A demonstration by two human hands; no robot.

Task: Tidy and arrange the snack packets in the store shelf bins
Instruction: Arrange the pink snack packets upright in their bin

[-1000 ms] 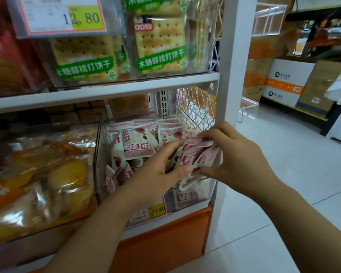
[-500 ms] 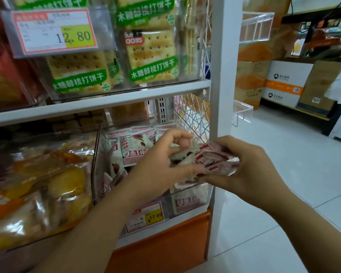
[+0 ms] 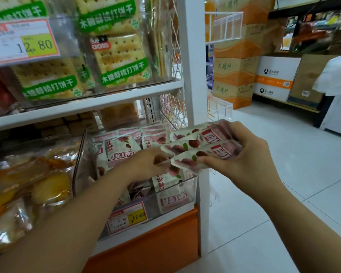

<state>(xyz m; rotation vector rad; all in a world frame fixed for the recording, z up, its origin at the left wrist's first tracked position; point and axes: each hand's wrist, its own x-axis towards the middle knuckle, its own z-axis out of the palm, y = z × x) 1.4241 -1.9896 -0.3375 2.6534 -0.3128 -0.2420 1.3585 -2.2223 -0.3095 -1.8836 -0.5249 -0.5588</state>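
Gripping snack packets [image 3: 187, 145], right hand [image 3: 250, 160]; left hand [image 3: 146, 163] pinching their edge, over clear bin [image 3: 193, 187] beside tiled floor [image 3: 283, 184].

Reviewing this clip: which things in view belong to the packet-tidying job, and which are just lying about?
Part of the job:
right hand, gripping a bundle of pink packets
left hand, pinching the bundle's lower end
clear bin, holding more of the same packets

Just lying about:
cracker packs on the shelf above
bagged yellow cakes
cardboard boxes
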